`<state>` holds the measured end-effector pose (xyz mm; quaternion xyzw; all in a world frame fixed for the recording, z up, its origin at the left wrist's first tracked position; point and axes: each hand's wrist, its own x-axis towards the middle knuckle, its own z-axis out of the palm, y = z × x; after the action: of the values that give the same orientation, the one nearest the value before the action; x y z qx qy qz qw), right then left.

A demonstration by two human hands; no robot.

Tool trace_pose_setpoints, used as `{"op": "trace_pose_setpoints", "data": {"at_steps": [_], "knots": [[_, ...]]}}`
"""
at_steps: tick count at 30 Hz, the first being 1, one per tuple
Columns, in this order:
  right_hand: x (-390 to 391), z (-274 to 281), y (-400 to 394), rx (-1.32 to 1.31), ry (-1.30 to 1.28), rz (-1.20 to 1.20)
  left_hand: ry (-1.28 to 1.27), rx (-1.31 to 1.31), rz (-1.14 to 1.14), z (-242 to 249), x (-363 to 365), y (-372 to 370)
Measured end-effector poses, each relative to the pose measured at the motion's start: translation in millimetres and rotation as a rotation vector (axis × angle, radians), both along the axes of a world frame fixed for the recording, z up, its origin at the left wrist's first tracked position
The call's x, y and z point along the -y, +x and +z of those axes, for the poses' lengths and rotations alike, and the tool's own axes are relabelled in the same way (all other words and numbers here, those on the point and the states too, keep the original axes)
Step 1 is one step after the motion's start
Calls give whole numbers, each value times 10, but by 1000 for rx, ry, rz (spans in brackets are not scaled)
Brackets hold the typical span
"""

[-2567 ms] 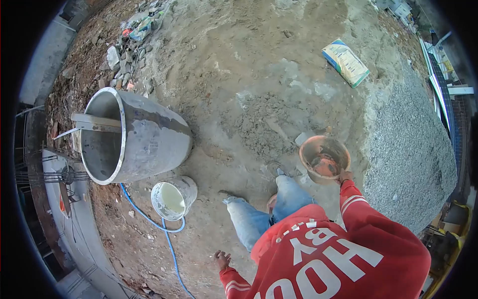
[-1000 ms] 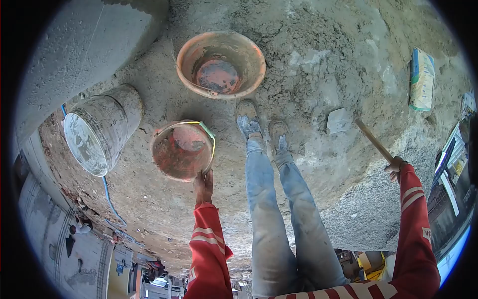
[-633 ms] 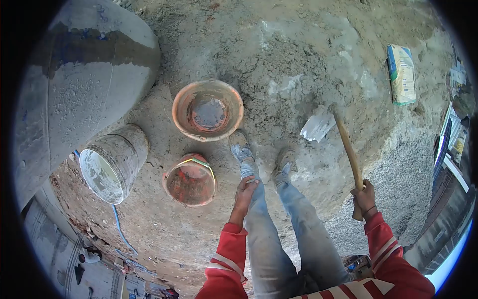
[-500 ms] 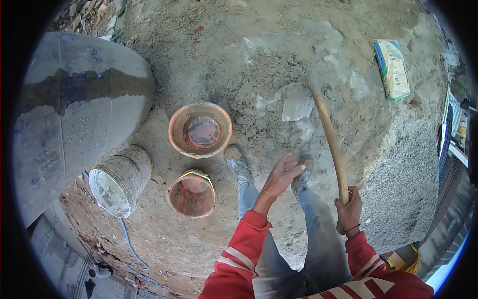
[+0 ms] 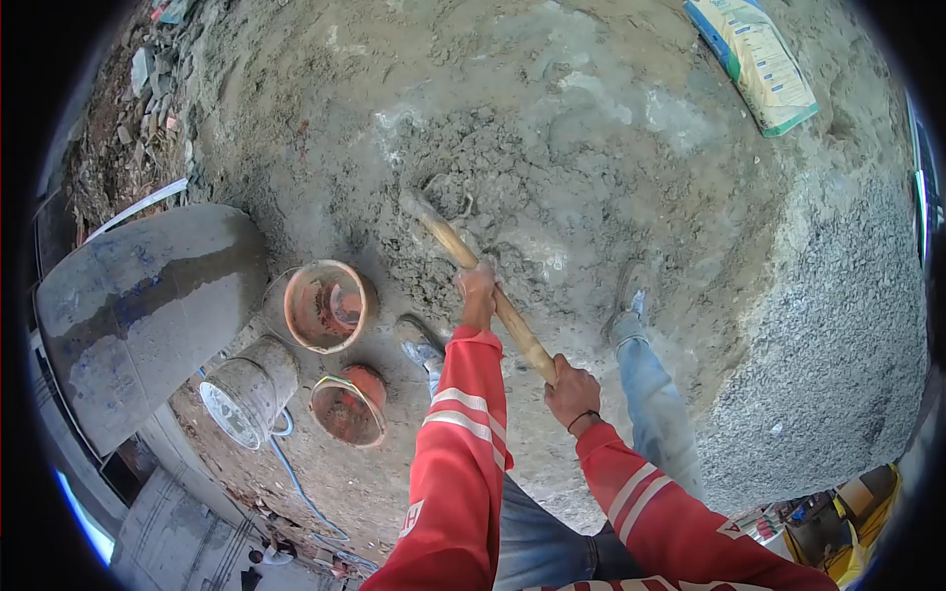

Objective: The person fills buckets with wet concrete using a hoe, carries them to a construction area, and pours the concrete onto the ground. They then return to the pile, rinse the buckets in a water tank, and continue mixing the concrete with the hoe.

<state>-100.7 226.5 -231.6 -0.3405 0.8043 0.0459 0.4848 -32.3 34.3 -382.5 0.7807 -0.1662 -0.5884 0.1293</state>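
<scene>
A hoe (image 5: 520, 333) with a long wooden handle slants from the lower right to the upper left. Its head end sits in a wet grey mortar mix (image 5: 483, 148), and the blade is mostly hidden there. My left hand (image 5: 478, 285) is closed around the middle of the handle. Farther back, my right hand (image 5: 572, 390) grips the handle near its rear end. Beside my left foot stand two orange buckets, one upper (image 5: 327, 305) and one lower (image 5: 350, 406), both stained with mortar.
A large grey drum (image 5: 148, 310) and a whitish bucket (image 5: 248, 389) stand on the left, with a blue hose (image 5: 301, 492) below. A gravel heap (image 5: 828, 335) rises at the right. A cement bag (image 5: 754, 64) lies at the upper right. Rubble (image 5: 148, 108) is at the upper left.
My left hand has taken hold of the handle. The hoe has swung leftward, its head now in the mix. My feet stand wider apart and the view has shifted.
</scene>
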Motion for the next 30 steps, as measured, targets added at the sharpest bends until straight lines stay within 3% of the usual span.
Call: {"op": "trace_pose_setpoints", "data": {"at_steps": [2,4,6,9,12,16,17,19,21,22,23,26,30], "knots": [[-321,74,-246,13,28,34,19,-91,112,52,-372,-59],[-554,258,-375,66,25,-13,-95,-26,74,142,-677,-89],[-755,392,-405,103,25,-56,-113,5,46,603,-793,-273],[-850,377,-339,115,-89,-120,-220,-18,17,1123,-612,-459],[-348,194,-316,116,-305,-234,-418,-173,-7,1292,-10,-566],[377,-195,-97,84,-342,-384,-484,9,-330,806,729,-758],[337,-171,183,84,-312,-388,-454,10,-333,571,581,-587],[242,-86,708,101,-143,-614,-291,248,-783,-263,281,-262],[-91,34,882,75,-85,-642,-325,210,-718,-683,-261,103],[-200,176,952,74,-90,-649,-132,117,-564,368,-148,-116],[-339,352,1007,81,-88,-641,-131,41,-546,588,-249,-30],[-609,583,1074,21,-51,-605,-28,25,-450,979,-459,34],[-136,391,540,74,-233,-496,-119,-406,-305,1154,131,-451]]}}
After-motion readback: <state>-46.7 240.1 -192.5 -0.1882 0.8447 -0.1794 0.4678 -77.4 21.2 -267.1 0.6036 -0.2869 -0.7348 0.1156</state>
